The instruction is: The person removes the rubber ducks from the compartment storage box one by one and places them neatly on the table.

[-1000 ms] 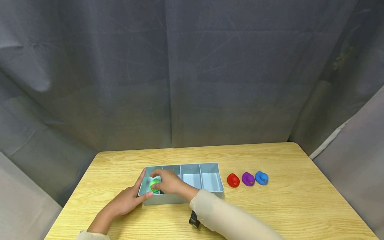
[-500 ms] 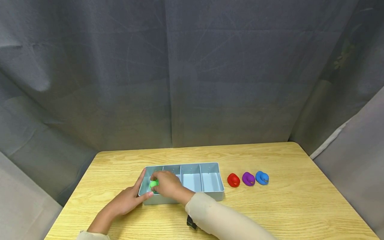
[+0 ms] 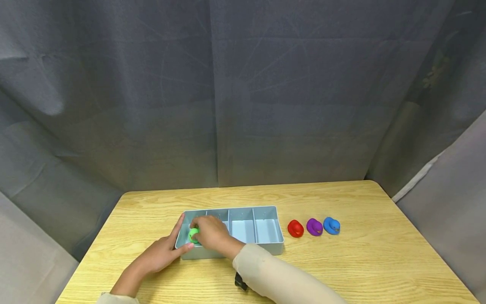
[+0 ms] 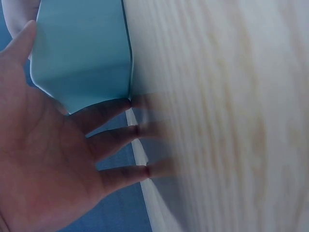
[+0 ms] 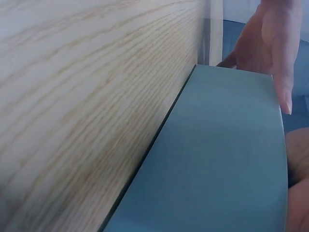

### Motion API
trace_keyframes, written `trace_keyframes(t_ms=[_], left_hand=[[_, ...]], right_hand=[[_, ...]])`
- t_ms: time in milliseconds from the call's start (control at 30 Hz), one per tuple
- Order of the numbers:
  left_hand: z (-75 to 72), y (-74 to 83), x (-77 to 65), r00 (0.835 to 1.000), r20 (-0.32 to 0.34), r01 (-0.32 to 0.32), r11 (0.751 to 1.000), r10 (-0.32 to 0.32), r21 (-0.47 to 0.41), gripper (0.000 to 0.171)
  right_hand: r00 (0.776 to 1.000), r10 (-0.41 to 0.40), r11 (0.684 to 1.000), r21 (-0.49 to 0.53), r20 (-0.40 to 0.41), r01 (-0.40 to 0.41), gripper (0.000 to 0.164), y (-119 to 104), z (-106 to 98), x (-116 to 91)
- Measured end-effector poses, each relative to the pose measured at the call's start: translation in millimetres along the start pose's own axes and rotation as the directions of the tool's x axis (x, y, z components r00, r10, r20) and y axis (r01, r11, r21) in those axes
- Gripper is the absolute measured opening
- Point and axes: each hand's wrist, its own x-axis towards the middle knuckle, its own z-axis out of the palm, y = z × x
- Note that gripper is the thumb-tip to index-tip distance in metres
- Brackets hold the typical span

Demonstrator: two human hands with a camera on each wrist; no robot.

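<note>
A grey-blue tray (image 3: pixel 274 249) with several compartments in a row lies on the table. My right hand (image 3: pixel 213 232) reaches into its leftmost compartment and pinches a green rubber duck (image 3: pixel 193 234), partly hidden by the fingers. My left hand (image 3: pixel 161 253) rests against the tray's left end, with the thumb over the front rim. In the left wrist view, the fingers of the left hand (image 4: pixel 53 154) are straight and spread beside the tray's outer wall (image 4: pixel 82 53). The right wrist view shows the tray's front wall (image 5: pixel 212 154), which hides most of the right hand (image 5: pixel 299 179).
Right of the tray, a red rubber duck (image 3: pixel 295 228), a purple one (image 3: pixel 314 227) and a blue one (image 3: pixel 332 226) stand in a row on the wooden table (image 3: pixel 364 261). Grey curtains (image 3: pixel 243 105) hang behind the table and at both sides.
My right hand has shifted slightly left inside the leftmost compartment, and the green duck has moved a little left with it. The left hand and the tray stay in place.
</note>
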Motion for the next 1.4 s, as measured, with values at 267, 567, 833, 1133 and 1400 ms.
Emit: trace_keyframes(t_ms=[267,567,833,1133,1400], left_hand=[[-0.3,-0.3,0.6,1.000,0.003,0.023,1.000,-0.023,-0.007,0.094],[1.0,-3.2,2.2,1.000,0.011,-0.002,1.000,0.002,-0.012,0.093],[0.5,-0.9,0.8,1.000,-0.004,0.029,0.999,-0.029,0.017,0.093],[0.8,-0.5,0.5,0.999,-0.017,0.035,0.998,-0.034,0.042,0.094],[1.0,0.5,0.4,0.999,-0.037,0.035,0.998,-0.033,0.061,0.093]], right_hand=[[1.000,0.007,0.990,0.142,-0.002,-0.007,0.025,-0.7,-4.9,-2.3],[1.000,0.001,0.955,0.296,-0.007,0.001,0.022,0.8,-16.6,-6.5],[0.998,-0.024,0.932,0.360,-0.053,0.042,0.022,5.6,-33.3,-10.7],[0.997,-0.048,0.889,0.452,-0.067,0.073,0.025,17.9,-51.1,-18.9],[1.000,-0.013,0.791,0.612,-0.009,0.016,0.026,37.8,-64.1,-27.8]])
